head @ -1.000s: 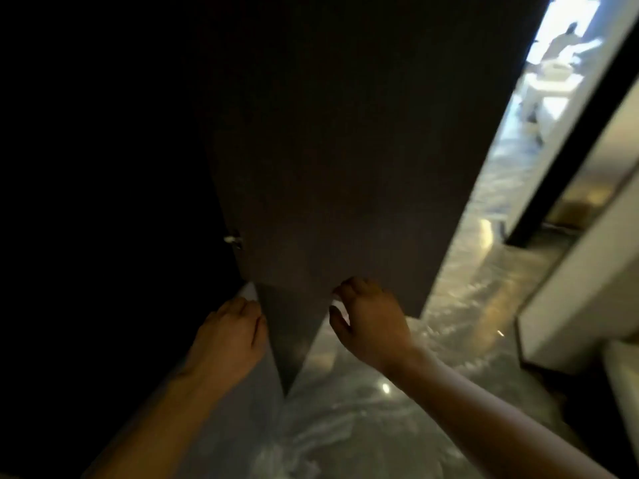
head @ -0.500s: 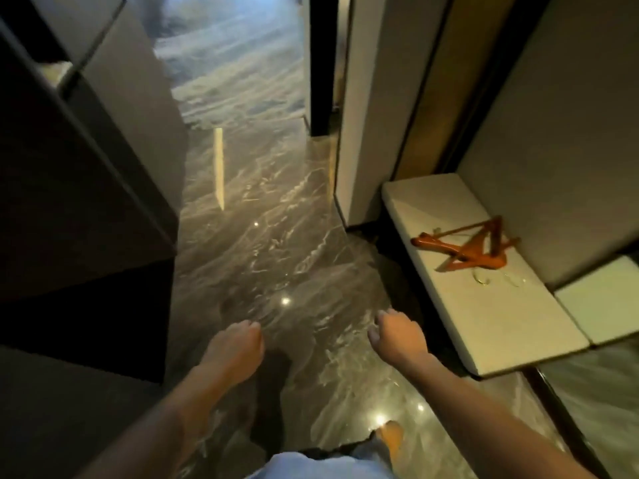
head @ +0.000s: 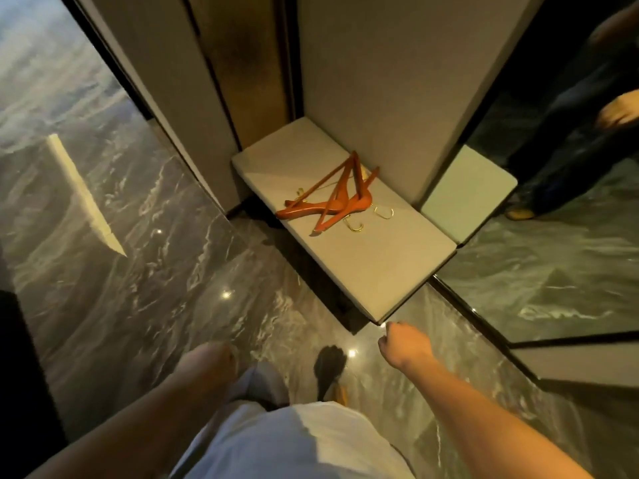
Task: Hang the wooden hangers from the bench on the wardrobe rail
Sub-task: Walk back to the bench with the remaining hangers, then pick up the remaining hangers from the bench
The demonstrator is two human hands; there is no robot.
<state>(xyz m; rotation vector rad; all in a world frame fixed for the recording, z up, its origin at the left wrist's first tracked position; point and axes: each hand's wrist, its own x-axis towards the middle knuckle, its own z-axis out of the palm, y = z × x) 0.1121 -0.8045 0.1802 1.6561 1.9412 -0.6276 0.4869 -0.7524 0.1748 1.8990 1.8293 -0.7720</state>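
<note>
Wooden hangers [head: 337, 198] on bench [head: 380, 264] — well beyond right hand [head: 404, 344] fingers

Turned from dark wardrobe door toward tabletop [head: 380, 271]; wooden hangers [head: 332, 198] now nearer, centred; both hands [head: 404, 344] off door, lowered, empty.

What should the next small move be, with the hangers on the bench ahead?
Probably step closer and reach the right hand over the bench toward the wooden hangers. They lie in a crossed pile, untouched; both hands hold nothing, and the right hand is only at the bench's near corner.
</note>
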